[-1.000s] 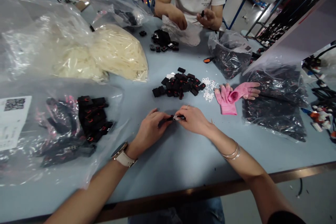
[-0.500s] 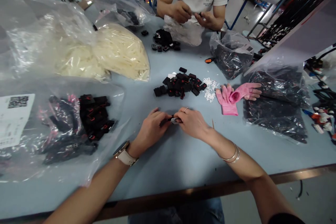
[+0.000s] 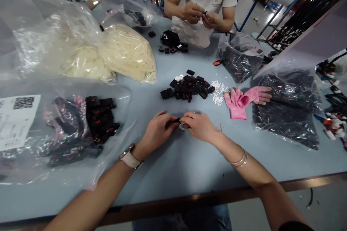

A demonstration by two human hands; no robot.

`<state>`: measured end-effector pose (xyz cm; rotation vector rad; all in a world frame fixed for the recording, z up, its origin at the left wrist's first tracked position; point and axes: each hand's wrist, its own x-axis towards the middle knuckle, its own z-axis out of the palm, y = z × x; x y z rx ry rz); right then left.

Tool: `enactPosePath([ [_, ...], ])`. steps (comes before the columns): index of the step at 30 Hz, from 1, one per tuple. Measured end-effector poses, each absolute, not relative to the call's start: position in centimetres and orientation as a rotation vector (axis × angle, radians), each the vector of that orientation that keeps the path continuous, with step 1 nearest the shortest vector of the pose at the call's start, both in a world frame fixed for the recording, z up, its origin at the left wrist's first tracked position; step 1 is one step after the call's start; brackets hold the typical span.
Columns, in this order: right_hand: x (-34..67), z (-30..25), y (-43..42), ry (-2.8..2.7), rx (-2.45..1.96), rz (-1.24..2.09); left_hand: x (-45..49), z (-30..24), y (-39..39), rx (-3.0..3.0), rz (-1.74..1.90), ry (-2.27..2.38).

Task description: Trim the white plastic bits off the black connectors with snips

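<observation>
My left hand (image 3: pixel 159 130) is closed in a pinch on a small black plastic connector housing (image 3: pixel 171 123), held just above the table. My right hand (image 3: pixel 199 125) meets it from the other side, its fingers closed around a small shiny grey object (image 3: pixel 184 126) that presses near the housing's end. The fingers hide most of both pieces, and the grey one's kind is unclear. Beyond my hands lies a loose pile of black connector housings (image 3: pixel 191 86), some with red-orange parts. Beside that pile, tiny white pieces (image 3: pixel 218 92) are scattered.
Pink gloves (image 3: pixel 235 106) lie right of the white pieces. Clear bags of black parts (image 3: pixel 287 115) stand at the right, and another bag (image 3: pixel 73 130) at the left. Behind it is a bag of cream-coloured pieces (image 3: pixel 130 52). Across the table (image 3: pixel 173 180), a person's hands (image 3: pixel 202 16) hold a small black piece.
The view has shifted slightly. My hands stay together on the same pieces, with the grey object turned a little. The person opposite has brought both hands closer together.
</observation>
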<state>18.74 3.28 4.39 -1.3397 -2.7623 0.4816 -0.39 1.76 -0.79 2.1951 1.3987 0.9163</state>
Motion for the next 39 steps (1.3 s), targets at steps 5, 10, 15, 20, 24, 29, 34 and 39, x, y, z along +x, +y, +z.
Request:
enactPosePath([
  [5,18.9,3.8,3.4,-2.602,-1.297,0.618,-0.4,-0.8,1.8,2.175,0.888,1.399],
  [10,19.2,3.0,4.0,-2.117,-1.348,0.905,-0.4,-0.7,1.8,2.169,0.883,1.377],
  [15,19.5,3.1,4.6,-2.08,-1.287,0.99,-0.4,-0.7,1.8,2.18,0.896,1.379],
  [20,19.4,3.0,4.5,-2.1,-1.222,1.037,-0.4,-0.7,1.8,2.201,0.911,1.371],
  [24,19.0,2.6,4.1,-1.975,-1.29,1.087,-0.4,-0.6,1.8,2.192,0.903,1.37],
  [29,18.7,2.4,4.0,-1.879,-1.304,1.14,-0.4,-0.8,1.8,2.179,0.901,1.368],
  [34,18.6,2.2,4.0,-1.909,-1.332,1.098,-0.4,-0.9,1.8,2.173,0.906,1.38],
  [39,18.5,1.6,3.8,-1.885,-1.282,1.073,-0.4,-0.8,1.8,2.17,0.895,1.387],
])
